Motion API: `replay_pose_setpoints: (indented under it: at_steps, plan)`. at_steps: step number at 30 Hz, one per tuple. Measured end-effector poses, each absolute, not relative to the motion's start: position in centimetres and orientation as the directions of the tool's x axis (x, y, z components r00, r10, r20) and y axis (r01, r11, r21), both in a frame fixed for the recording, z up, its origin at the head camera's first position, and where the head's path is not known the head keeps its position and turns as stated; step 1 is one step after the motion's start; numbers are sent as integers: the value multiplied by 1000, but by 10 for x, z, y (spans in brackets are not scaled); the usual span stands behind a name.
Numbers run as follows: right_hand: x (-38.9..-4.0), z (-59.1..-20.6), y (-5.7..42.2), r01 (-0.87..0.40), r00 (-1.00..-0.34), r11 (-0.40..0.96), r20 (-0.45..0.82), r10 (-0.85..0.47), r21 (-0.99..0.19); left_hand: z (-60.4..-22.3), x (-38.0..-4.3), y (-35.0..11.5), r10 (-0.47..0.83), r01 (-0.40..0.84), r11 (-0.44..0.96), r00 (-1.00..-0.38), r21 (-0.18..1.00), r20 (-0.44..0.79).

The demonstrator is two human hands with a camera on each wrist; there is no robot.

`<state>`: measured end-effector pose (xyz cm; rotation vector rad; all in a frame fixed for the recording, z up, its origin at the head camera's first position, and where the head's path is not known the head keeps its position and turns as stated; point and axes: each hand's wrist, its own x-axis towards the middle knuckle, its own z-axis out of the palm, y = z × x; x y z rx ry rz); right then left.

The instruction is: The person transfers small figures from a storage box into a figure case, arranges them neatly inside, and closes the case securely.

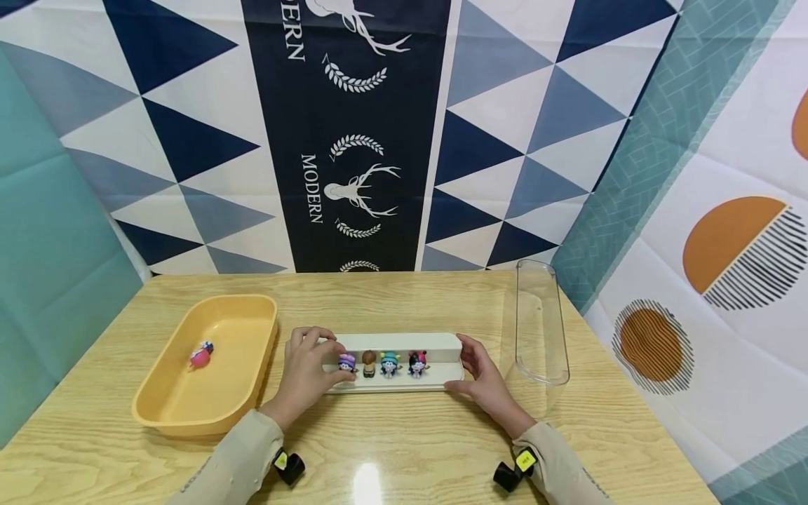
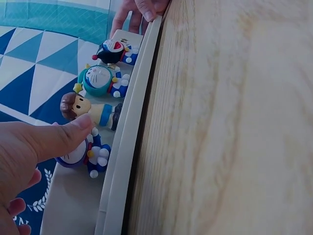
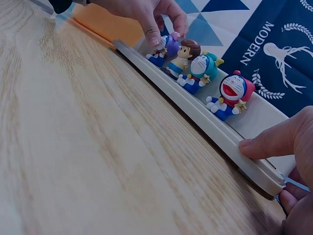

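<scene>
A white stepped display stand (image 1: 398, 342) lies lengthwise on the wooden table. Along its lower step stand a purple-hooded cat figurine (image 1: 346, 361), a brown-haired boy figurine (image 2: 78, 105), a teal-hooded cat figurine (image 1: 389, 364) and a cat figurine with a pink-and-black hood (image 3: 234, 89). My left hand (image 1: 307, 372) pinches the purple-hooded figurine by its head, thumb in front and fingers behind. At the stand's other end, my right hand (image 1: 482, 379) grips the edge, its thumb pressing on the front lip.
On the left sits a yellow tray (image 1: 154, 393) with one pink figurine (image 1: 200, 355) inside. A clear plastic cover (image 1: 558, 337) lies to the right of the stand. Patterned cloth hangs behind the table's back edge.
</scene>
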<state>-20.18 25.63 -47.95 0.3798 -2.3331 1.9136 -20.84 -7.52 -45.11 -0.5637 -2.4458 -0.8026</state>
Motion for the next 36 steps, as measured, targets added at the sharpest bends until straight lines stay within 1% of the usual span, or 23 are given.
replay_pose_setpoints:
  at_steps: [7,16,27,31,36]
  plan:
    - [-202,-480,255,-239,-968,180,219,-125,-954,-446,-205,-77,251,526,740,-793,418,555]
    - [-202,-478,255,-243,-967,184,223,-123,-952,-429,-197,-92,319,557,765,-764,324,561]
    - [-202,-479,256,-255,-964,182,234,-130,-950,-409,-195,-117,347,549,796,-760,257,549]
    - [-202,-480,255,-251,-964,181,229,-132,-951,-399,-195,-129,374,565,800,-735,205,566]
    - [-202,-480,255,-256,-963,179,236,-127,-950,-385,-200,-147,444,601,795,-674,89,590]
